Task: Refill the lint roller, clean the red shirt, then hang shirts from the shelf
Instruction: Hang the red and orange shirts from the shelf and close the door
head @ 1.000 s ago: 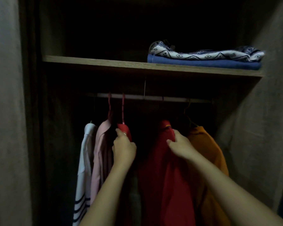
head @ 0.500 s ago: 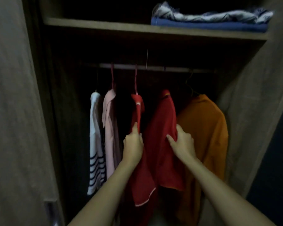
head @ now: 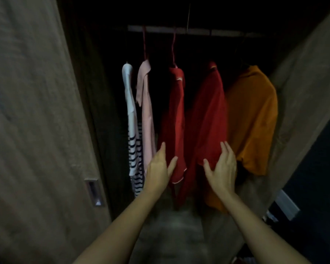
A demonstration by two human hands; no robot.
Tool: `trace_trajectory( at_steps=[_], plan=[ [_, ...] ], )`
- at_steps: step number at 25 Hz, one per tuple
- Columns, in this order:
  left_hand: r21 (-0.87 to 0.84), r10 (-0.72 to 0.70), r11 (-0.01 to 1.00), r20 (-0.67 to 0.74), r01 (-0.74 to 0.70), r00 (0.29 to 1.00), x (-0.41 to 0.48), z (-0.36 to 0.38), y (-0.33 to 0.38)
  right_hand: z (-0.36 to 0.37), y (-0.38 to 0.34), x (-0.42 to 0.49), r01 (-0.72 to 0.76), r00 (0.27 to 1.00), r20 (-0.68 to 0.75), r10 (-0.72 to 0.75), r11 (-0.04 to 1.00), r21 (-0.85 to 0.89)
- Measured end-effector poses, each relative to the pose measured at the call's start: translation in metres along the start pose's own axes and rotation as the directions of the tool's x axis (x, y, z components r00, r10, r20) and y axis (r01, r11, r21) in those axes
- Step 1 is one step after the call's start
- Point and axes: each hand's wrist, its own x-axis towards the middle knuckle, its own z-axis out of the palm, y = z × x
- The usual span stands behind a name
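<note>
Both grips released: left hand (head: pixel 158 168) flat at left red shirt (head: pixel 173 111), right hand (head: pixel 222 172) at right red shirt (head: pixel 210 111).

Reaching forward and up with both bare forearms, angled slightly toward each other from the lower edge. Holding the left grip (head: pixel 159 168) nearly edge-on, fingers straight and together, thumb splayed to the right. Holding the right grip (head: pixel 222 168) back to the camera, fingers loosely straight and pointing up, thumb spread left. Set level, side by side, apart.
</note>
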Motion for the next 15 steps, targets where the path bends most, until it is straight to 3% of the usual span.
trace_trajectory(
  at_steps=[2, 4, 8, 12, 15],
  plan=[
    [0.025, 0.2, 0.98, -0.139, -0.198, 0.97, 0.002, -0.038, -0.002, 0.002, -0.039, -0.013, 0.143, 0.988, -0.063, -0.141, 0.989, 0.031],
    [0.063, 0.301, 0.954, -0.216, -0.294, 0.929, 0.0, -0.075, -0.017, 0.014, -0.081, -0.033, 0.249, 0.968, -0.06, -0.244, 0.964, 0.09],
    [0.354, 0.447, 0.858, -0.156, -0.372, 0.881, -0.017, -0.138, -0.076, 0.056, -0.144, -0.088, 0.376, 0.914, 0.102, -0.392, 0.916, 0.142],
    [0.525, 0.528, 0.722, 0.003, -0.451, 0.849, -0.033, -0.197, -0.131, 0.099, -0.191, -0.145, 0.67, 0.652, 0.312, -0.691, 0.718, 0.191],
    [0.609, 0.549, 0.582, 0.195, -0.539, 0.813, -0.031, -0.221, -0.152, 0.128, -0.219, -0.165, 0.805, 0.453, 0.479, -0.752, 0.576, 0.143]
  ],
)
